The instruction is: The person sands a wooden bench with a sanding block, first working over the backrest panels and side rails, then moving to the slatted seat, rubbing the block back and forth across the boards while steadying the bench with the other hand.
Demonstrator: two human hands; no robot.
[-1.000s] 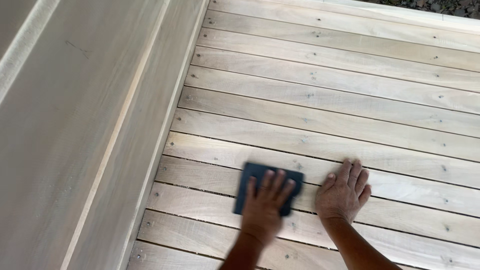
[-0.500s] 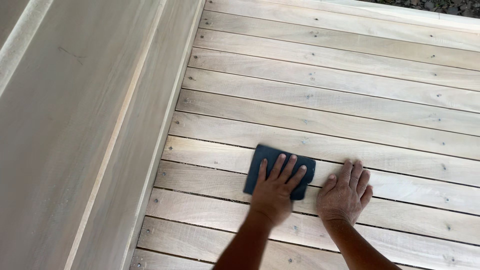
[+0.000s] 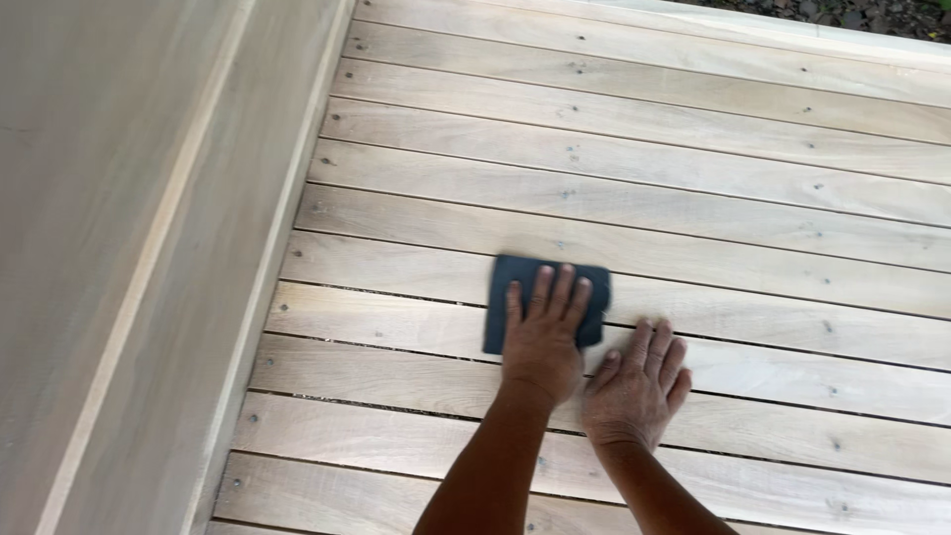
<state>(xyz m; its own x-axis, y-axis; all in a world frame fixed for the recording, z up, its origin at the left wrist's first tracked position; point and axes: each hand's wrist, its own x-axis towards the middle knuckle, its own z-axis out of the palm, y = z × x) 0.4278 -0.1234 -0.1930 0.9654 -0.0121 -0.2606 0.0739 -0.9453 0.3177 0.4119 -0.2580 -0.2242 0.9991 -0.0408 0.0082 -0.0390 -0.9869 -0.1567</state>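
A dark blue rectangular sanding pad [image 3: 525,287] lies flat on the pale wooden deck [image 3: 644,188], toward the deck's left edge and nearer its near edge than its far one. It spans the gap between two boards. The left hand [image 3: 543,332] presses down on the pad's right part with fingers spread and palm flat, not curled around it; the fingers cover much of its right half. Just beside it, to the right and slightly nearer, the right hand [image 3: 636,381] rests open and flat on a bare board, fingers splayed, clear of the pad. Both forearms come in from the near edge. Screw heads dot the boards in rows. Along the deck's left edge runs a pale wooden wall [image 3: 129,248] with a raised strip.
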